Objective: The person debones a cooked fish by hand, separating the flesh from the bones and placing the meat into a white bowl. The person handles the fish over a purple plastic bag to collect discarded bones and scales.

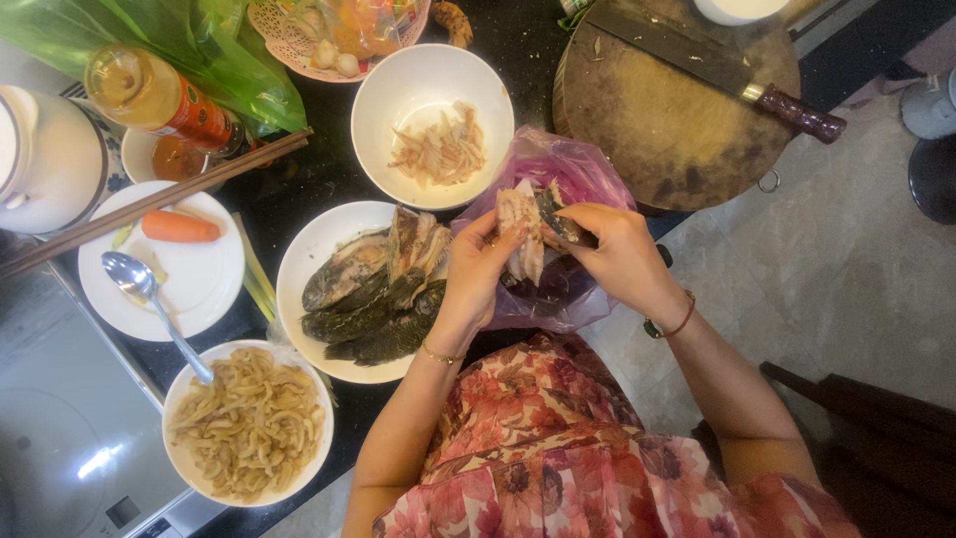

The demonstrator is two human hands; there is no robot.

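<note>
- Centre of frame: left hand (476, 271) and right hand (615, 254) — each grip pinching one piece of cooked fish (523, 227) above a purple plastic bag (573, 174).
- Lower left of them, a white plate of fish (317, 261) sits on the dark bench (309, 179).
- Upper centre: a white bowl (433, 125) holding pale shreds.

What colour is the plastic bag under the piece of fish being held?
Pink-purple, translucent plastic bag, lying beneath both hands; clearest in the head view.
</note>
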